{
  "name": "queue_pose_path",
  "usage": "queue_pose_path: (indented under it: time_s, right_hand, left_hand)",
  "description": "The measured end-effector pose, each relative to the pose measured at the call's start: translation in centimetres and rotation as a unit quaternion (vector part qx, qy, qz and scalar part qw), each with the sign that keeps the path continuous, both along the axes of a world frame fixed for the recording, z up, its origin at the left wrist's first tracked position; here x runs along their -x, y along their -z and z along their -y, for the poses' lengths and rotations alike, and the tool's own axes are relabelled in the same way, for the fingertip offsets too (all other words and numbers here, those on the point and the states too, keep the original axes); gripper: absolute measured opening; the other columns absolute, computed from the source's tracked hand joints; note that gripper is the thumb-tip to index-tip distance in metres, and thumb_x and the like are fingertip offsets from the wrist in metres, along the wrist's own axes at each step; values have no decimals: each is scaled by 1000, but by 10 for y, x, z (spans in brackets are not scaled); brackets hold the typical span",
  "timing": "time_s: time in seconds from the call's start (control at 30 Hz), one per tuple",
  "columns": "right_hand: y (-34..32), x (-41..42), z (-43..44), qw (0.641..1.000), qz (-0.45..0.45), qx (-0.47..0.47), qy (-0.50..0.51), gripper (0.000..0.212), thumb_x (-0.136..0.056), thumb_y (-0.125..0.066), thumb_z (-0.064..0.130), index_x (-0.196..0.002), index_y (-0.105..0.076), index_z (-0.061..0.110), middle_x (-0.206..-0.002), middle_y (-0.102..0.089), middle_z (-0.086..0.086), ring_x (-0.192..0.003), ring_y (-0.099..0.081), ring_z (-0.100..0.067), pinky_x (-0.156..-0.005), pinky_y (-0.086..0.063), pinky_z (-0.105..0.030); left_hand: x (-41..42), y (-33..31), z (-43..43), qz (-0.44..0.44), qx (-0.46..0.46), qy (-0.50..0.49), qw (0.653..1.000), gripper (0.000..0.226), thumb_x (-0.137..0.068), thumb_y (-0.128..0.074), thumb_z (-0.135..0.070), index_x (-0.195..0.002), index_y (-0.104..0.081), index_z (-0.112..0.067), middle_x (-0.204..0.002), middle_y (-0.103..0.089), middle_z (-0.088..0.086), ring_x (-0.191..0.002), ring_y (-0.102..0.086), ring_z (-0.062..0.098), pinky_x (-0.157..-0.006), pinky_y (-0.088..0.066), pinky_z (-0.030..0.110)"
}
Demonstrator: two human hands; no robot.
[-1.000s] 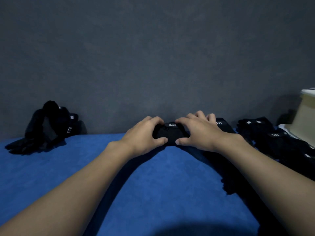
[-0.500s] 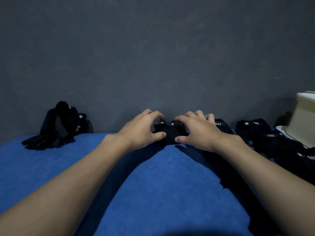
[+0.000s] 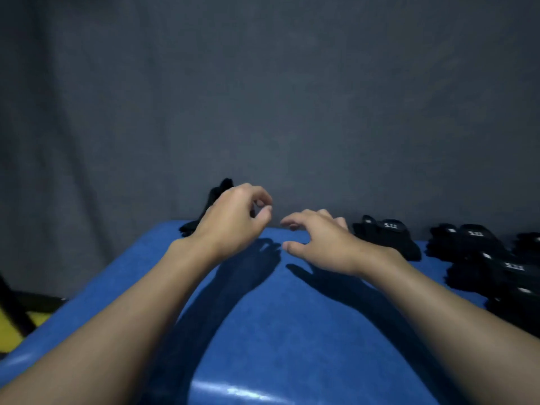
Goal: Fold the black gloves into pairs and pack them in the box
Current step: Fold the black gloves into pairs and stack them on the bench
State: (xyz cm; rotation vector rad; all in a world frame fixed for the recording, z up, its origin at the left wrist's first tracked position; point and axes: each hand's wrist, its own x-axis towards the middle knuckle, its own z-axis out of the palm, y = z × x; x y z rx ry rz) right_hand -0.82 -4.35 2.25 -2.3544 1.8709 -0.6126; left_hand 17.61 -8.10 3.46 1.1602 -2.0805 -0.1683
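Blue counter (image 3: 292, 323): my left grip (image 3: 233, 220), loosely curled, holds nothing; my right grip (image 3: 324, 244) lies relaxed, empty, beside black gloves (image 3: 388, 238).

Black gloves (image 3: 388, 238) with white logos, blue table (image 3: 292, 317), grey backdrop (image 3: 263, 97).

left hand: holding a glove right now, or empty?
Empty. The left hand hovers above the blue surface, fingers loosely curled; the grey backdrop shows between thumb and fingers, nothing pinched there.

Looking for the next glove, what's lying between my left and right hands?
Nothing, in the head view: only bare blue tabletop and shadow between the left hand and right hand. Folded gloves lie beyond the right hand.
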Motion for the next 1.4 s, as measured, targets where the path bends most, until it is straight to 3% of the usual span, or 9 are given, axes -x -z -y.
queue_pose_path:
  time_s: [0.13, 0.23, 0.43, 0.53, 0.67, 0.9, 1.0, 1.3, 1.4]
  right_hand:
    - [5, -45, 16, 995, 74, -50, -39, 46, -92, -59, 45, -136, -48, 37, -131, -53, 10, -129, -38, -13, -109, -24, -36]
    - [12, -69, 32, 984, 142, -91, -57, 45, -90, -63, 42, -133, -50, 39, -134, -50, 7, -132, -39, -16, -114, -27, -41]
    - [27, -92, 55, 968, 215, -115, -56, 46, -85, -67, 41, -129, -53, 44, -142, -44, 9, -129, -44, -15, -104, -45, -39]
    - [33, -95, 59, 972, 195, -121, -49, 51, -85, -66, 40, -134, -50, 41, -151, -34, 11, -139, -33, -18, -114, -33, -45]
    - [34, -95, 63, 970, 205, -128, -39, 52, -86, -62, 33, -137, -51, 35, -153, -29, 19, -141, -27, -14, -117, -25, -45]
    - [31, -86, 55, 959, 263, -99, -43, 36, -93, -59, 16, -128, -61, 10, -136, -46, 6, -124, -47, -14, -104, -42, -32]
    - [28, -73, 39, 955, 281, -85, -38, 29, -94, -60, 17, -121, -65, 9, -127, -50, 5, -115, -51, -10, -89, -40, -24]
    - [30, -21, -16, 943, 330, -53, 7, 22, -95, -59, 14, -115, -69, 13, -121, -58, 8, -111, -57, -4, -97, -43, -21]
    - [32, -5, -32, 936, 347, -35, 41, 15, -94, -61, 16, -106, -70, 19, -111, -67, 4, -96, -62, -7, -81, -45, -18]
  left_hand:
    - [-46, 5, 4, -12, 2, -73, 997, 19, -89, -56, -24, -103, -69, -24, -108, -62, -2, -103, -57, 20, -94, -48, 44]
    - [-74, 17, 10, 17, -58, -112, 992, 27, -90, -55, -29, -114, -67, -28, -124, -55, 1, -119, -50, 25, -104, -40, 47]
    - [-87, 32, 18, 37, -129, -87, 987, 57, -75, -43, -44, -128, -62, -33, -134, -53, -2, -126, -50, 20, -107, -40, 47]
    - [-87, 34, 21, 37, -142, -76, 986, 61, -75, -43, -43, -131, -61, -31, -137, -53, -4, -128, -49, 19, -108, -40, 47]
    - [-84, 33, 20, 51, -152, -61, 985, 55, -84, -48, -39, -137, -56, -29, -145, -46, -8, -134, -43, 16, -110, -36, 49]
    - [-83, 37, 23, 28, -89, -75, 993, 41, -94, -51, -20, -134, -59, -16, -145, -47, -7, -134, -45, 16, -112, -35, 46]
    - [-83, 32, 18, 16, -62, -99, 993, 38, -93, -50, -19, -128, -64, -14, -140, -52, -7, -129, -49, 18, -110, -37, 46]
    - [-73, 24, 1, 6, -13, -129, 992, 40, -92, -50, -15, -129, -62, -10, -140, -52, 0, -126, -51, 25, -108, -39, 48]
    - [-66, 20, -6, 1, -3, -119, 993, 37, -92, -52, -16, -127, -64, -12, -139, -50, 1, -127, -48, 25, -108, -38, 48]
